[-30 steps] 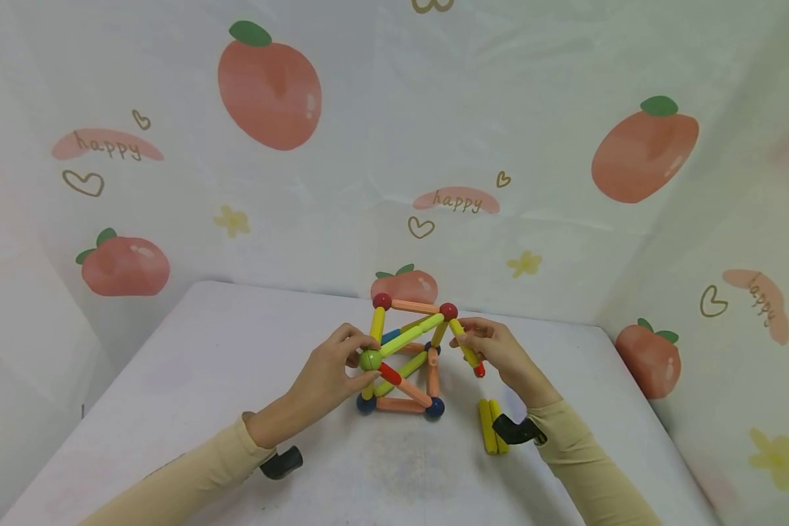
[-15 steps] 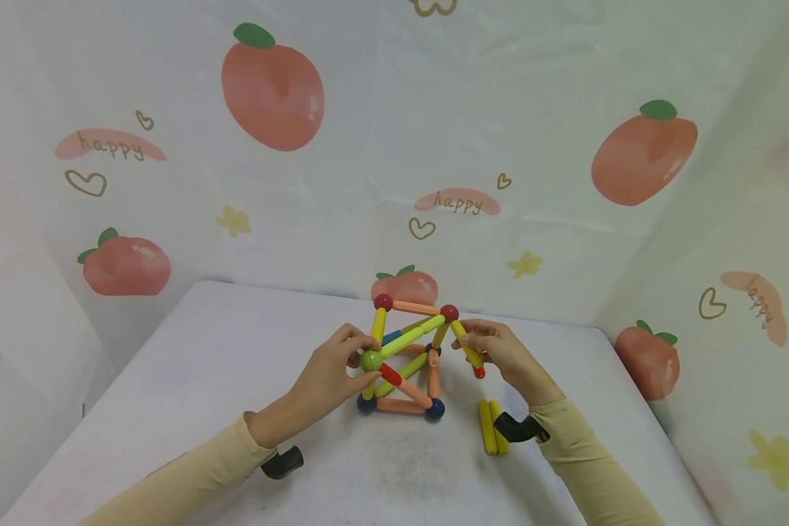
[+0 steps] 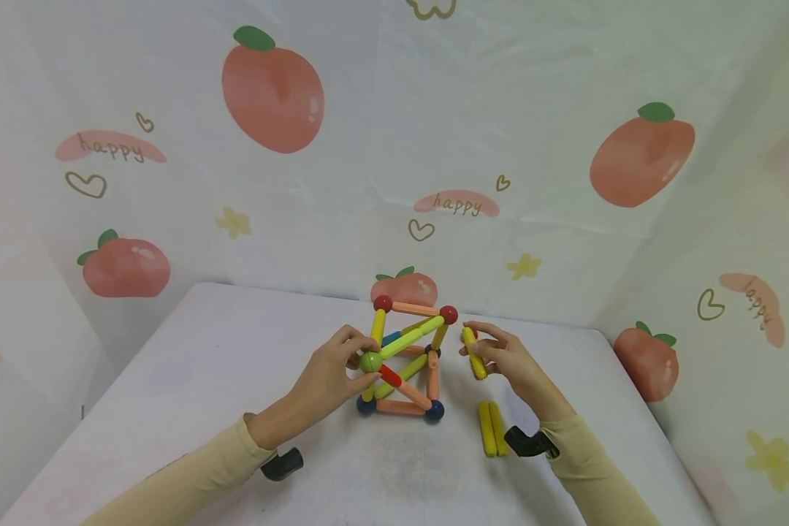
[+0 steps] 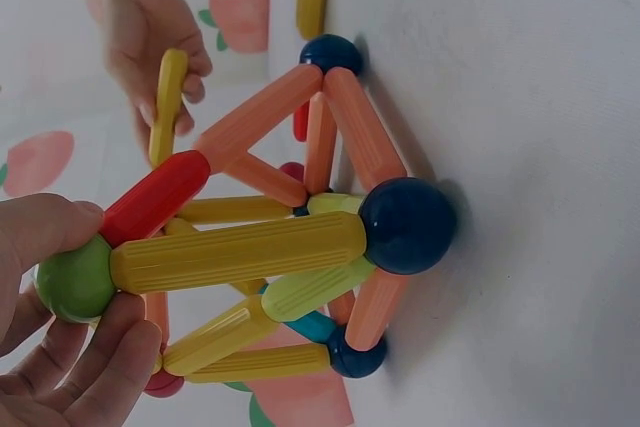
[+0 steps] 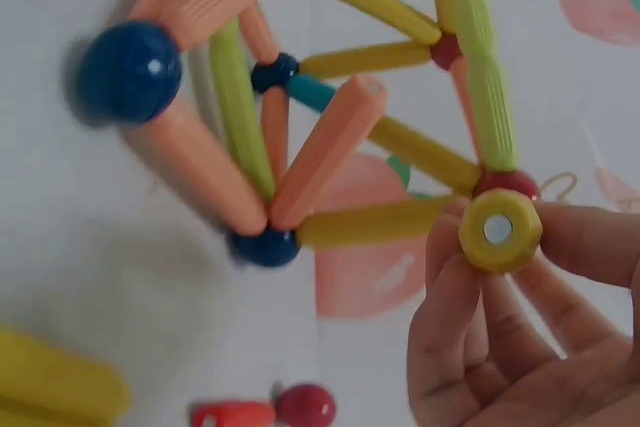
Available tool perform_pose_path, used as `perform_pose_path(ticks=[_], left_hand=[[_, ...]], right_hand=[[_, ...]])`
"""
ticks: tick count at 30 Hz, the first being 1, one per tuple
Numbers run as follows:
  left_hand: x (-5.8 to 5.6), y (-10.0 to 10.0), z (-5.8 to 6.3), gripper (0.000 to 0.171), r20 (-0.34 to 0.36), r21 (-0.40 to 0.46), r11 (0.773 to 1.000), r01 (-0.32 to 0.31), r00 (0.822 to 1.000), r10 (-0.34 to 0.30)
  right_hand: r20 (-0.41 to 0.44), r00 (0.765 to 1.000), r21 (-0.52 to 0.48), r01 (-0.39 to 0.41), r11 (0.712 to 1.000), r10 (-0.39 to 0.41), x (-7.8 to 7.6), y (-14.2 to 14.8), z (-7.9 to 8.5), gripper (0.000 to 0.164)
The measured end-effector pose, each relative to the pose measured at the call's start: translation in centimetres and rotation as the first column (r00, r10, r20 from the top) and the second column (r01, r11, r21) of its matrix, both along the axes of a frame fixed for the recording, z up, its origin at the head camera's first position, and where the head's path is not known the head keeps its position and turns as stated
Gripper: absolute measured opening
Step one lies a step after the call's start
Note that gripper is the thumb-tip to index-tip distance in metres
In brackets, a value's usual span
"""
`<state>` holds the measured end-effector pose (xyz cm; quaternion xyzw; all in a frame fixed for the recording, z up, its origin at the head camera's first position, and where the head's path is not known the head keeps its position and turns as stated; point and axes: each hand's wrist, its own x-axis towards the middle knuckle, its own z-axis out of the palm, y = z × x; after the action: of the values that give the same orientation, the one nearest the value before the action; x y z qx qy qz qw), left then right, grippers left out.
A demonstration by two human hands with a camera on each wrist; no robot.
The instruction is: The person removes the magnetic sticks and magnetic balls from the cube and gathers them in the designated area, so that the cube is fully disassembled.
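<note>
A frame of magnetic sticks and balls stands on the table. My left hand [image 3: 334,376] pinches the green ball [image 3: 371,361] at its near upper corner, between thumb and fingers. Light green sticks [image 3: 413,337] run from that ball to a red ball [image 3: 448,315]; a red stick [image 4: 160,197] and a yellow stick [image 4: 240,250] also join the green ball. Navy balls [image 4: 407,225] form the lower corners. Right of the frame, my right hand [image 3: 509,359] pinches a loose yellow stick [image 3: 475,353], apart from the red ball in the head view. Its metal-centred end [image 5: 498,230] faces the right wrist camera.
Two yellow sticks [image 3: 487,429] lie side by side on the white table [image 3: 289,314], near the right wrist. A loose red stick [image 5: 232,414] and red ball [image 5: 306,405] show low in the right wrist view. A fruit-print cloth [image 3: 342,183] hangs behind.
My right hand has drawn the yellow stick slightly right and down, so its upper end has left the frame's red ball. My left hand stays on the green ball.
</note>
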<state>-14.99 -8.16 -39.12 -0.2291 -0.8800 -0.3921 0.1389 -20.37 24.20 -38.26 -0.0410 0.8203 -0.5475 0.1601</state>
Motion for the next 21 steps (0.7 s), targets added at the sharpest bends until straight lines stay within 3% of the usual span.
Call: perform_pose_path(ticks=[5,11,21], left_hand=[[0.0,0.0,0.1,0.040,0.003,-0.004,1.000,0.001,1.000,-0.001],[0.1,0.0,0.3,0.040,0.002,-0.007,1.000,0.004,1.000,-0.004],[0.1,0.0,0.2,0.040,0.004,-0.001,1.000,0.004,1.000,-0.004]], right_hand=[[-0.029,0.998,0.012,0.052,0.999,-0.051,1.1,1.5,-0.5,0.049],[-0.023,0.997,0.003,0.067,0.998,-0.067,2.3,4.4,-2.5,0.049],[0.038,0.998,0.125,0.054,0.991,-0.059,3.6,7.5,-5.7,0.048]])
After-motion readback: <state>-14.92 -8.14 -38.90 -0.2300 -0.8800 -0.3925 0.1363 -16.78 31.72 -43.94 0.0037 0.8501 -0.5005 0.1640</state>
